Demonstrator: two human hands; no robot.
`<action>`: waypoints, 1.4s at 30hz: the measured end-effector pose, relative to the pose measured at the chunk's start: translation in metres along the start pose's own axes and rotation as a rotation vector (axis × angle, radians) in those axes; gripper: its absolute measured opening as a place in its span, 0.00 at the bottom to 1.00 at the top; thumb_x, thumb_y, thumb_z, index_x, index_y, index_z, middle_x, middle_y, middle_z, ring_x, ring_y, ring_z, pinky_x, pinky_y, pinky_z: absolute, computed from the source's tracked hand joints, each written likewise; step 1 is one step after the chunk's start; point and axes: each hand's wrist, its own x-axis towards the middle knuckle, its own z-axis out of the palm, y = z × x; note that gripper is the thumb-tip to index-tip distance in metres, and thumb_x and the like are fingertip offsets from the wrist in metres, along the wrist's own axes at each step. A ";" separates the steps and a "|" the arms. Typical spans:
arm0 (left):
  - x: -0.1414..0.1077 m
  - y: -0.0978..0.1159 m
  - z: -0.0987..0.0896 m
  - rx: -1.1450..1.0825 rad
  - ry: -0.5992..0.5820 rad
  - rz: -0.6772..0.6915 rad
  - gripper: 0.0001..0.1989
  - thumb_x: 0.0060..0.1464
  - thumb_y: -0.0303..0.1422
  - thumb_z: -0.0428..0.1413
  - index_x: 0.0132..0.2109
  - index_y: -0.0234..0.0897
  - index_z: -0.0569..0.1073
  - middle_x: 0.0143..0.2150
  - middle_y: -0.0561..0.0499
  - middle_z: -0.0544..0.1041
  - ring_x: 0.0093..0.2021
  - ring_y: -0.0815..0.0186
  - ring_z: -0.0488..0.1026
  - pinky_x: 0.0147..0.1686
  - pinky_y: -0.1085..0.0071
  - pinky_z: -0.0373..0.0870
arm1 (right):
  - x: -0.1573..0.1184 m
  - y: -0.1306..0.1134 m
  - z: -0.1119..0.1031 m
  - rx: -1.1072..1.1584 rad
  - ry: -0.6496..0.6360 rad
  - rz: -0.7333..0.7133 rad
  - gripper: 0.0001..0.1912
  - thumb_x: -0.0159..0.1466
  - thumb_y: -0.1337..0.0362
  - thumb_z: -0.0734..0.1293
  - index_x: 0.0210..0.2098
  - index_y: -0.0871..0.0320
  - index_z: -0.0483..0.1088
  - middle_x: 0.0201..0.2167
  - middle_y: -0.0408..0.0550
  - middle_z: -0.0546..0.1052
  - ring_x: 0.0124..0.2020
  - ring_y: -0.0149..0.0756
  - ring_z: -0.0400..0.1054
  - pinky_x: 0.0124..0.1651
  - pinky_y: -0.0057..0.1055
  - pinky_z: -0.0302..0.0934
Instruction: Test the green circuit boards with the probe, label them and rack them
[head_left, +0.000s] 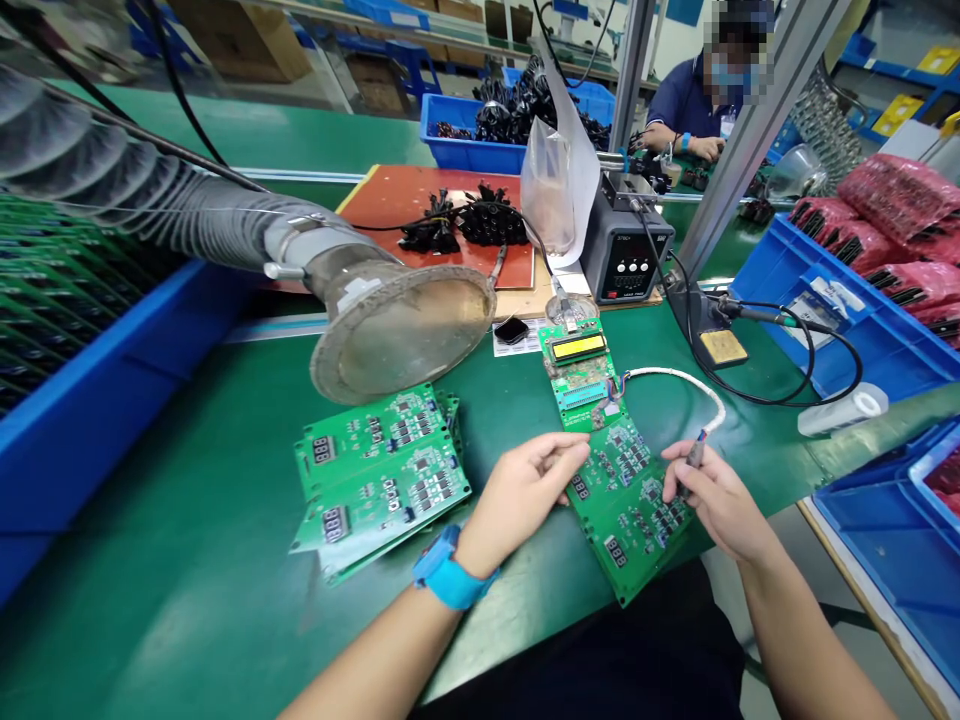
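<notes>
In my right hand (709, 495) is a dark probe connector (694, 460) on a white sleeved cable (679, 375), held over the right side of a green circuit board panel (611, 510). My left hand (534, 480) rests at the panel's left edge, fingers closed near its upper corner; whether they grip the board is hard to make out. The cable runs to a green tester board (577, 370) with a lit yellow display, just beyond the panel. Left of my left hand lies a stack of green circuit board panels (382, 470) with small digit displays.
A round fume extractor hood (405, 325) hangs over the bench. Behind stand a soldering station (628, 245) and an iron in its holder (701, 330). Blue bins (847, 310) flank the right side, another blue bin (97, 400) the left. A co-worker (694, 100) sits opposite.
</notes>
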 end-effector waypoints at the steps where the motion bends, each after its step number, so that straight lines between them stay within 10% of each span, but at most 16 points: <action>1: 0.001 -0.001 0.000 0.062 0.003 -0.021 0.20 0.56 0.46 0.53 0.48 0.36 0.75 0.30 0.51 0.77 0.23 0.67 0.70 0.25 0.70 0.71 | -0.002 0.000 -0.001 -0.034 -0.024 -0.007 0.13 0.64 0.55 0.64 0.43 0.56 0.69 0.24 0.43 0.75 0.27 0.35 0.65 0.32 0.31 0.57; 6: 0.005 -0.007 -0.001 0.137 -0.052 0.016 0.17 0.57 0.40 0.51 0.48 0.38 0.76 0.27 0.54 0.77 0.18 0.69 0.69 0.21 0.72 0.70 | -0.004 -0.010 -0.013 -0.156 -0.021 -0.116 0.14 0.64 0.53 0.65 0.43 0.55 0.72 0.39 0.51 0.80 0.48 0.44 0.70 0.48 0.39 0.62; 13: 0.007 -0.013 0.006 0.307 0.032 0.235 0.12 0.59 0.34 0.51 0.44 0.43 0.78 0.43 0.51 0.81 0.43 0.59 0.75 0.46 0.61 0.71 | 0.017 -0.012 -0.016 -0.173 0.059 -0.196 0.15 0.60 0.58 0.69 0.47 0.54 0.73 0.34 0.46 0.75 0.26 0.30 0.67 0.27 0.29 0.65; 26: -0.011 -0.012 0.018 0.650 0.207 0.266 0.18 0.61 0.42 0.51 0.50 0.34 0.72 0.46 0.41 0.74 0.44 0.52 0.73 0.46 0.51 0.72 | 0.047 -0.003 0.013 -0.117 0.060 -0.321 0.22 0.61 0.65 0.66 0.55 0.54 0.65 0.40 0.46 0.78 0.27 0.30 0.68 0.34 0.32 0.68; 37: -0.003 -0.019 0.018 0.632 0.161 0.503 0.12 0.62 0.33 0.51 0.50 0.37 0.72 0.50 0.42 0.74 0.53 0.54 0.71 0.52 0.51 0.70 | 0.042 0.012 0.013 -0.210 0.181 -0.408 0.17 0.66 0.63 0.62 0.54 0.55 0.62 0.38 0.48 0.76 0.32 0.32 0.68 0.37 0.31 0.66; 42: -0.009 -0.014 0.025 0.669 -0.109 0.680 0.20 0.58 0.40 0.56 0.55 0.39 0.69 0.61 0.40 0.68 0.66 0.47 0.57 0.60 0.41 0.58 | 0.040 0.016 0.011 -0.260 0.143 -0.400 0.16 0.67 0.62 0.61 0.53 0.55 0.62 0.39 0.48 0.76 0.37 0.34 0.71 0.42 0.33 0.67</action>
